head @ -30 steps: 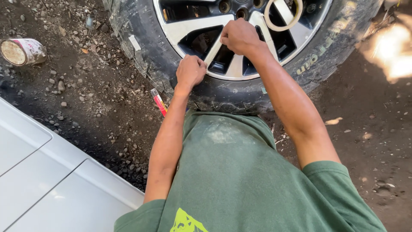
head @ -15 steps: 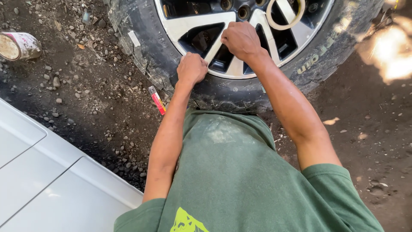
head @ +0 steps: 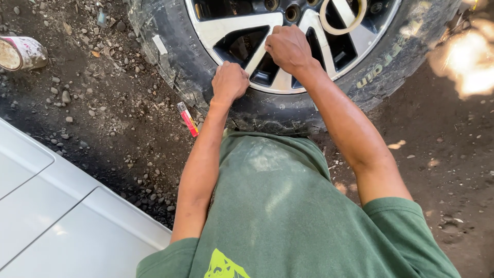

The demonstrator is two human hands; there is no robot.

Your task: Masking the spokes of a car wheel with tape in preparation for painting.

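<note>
A car wheel lies in front of me on the dirt, with a black tyre (head: 170, 62) and a silver spoked rim (head: 221, 31). My left hand (head: 229, 82) rests on the rim's lower edge at the foot of a spoke, with its fingers curled. My right hand (head: 288, 49) is fisted on the same spoke nearer the hub, knuckles up. Whatever the fingers pinch is hidden beneath them. A roll of beige masking tape (head: 343, 20) lies on the rim near the hub, just right of my right hand.
A small red and white cutter (head: 188, 119) lies on the dirt by the tyre, left of my left forearm. A dirty paint can (head: 20, 52) lies on its side at the far left. A white car body panel (head: 56, 216) fills the lower left. Gravel covers the ground.
Both hands stay at the same spoke. Only my view has shifted a little, so the wheel and can sit slightly higher in the picture.
</note>
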